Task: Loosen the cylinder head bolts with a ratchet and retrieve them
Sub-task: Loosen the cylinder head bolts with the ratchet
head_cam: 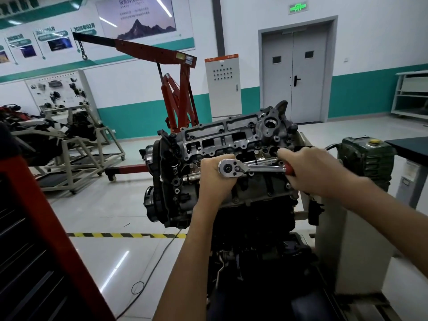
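R hand (310, 172) grips ratchet (252, 168) by its red handle. L hand (215, 179) curls under the tool's head, steadying it over cylinder head (231, 137). The bolt's hidden. Steel tool's stiff, prob. oily, so hold handle end for leverage.

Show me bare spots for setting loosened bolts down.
The dark flat tabletop at far right, beyond the green gearbox with a yellow cap, shows a bare corner. The glossy grey floor beyond the yellow-black striped tape is open. Crowded: the grey metal cylinder head, under the left hand, right hand and chrome ratchet.
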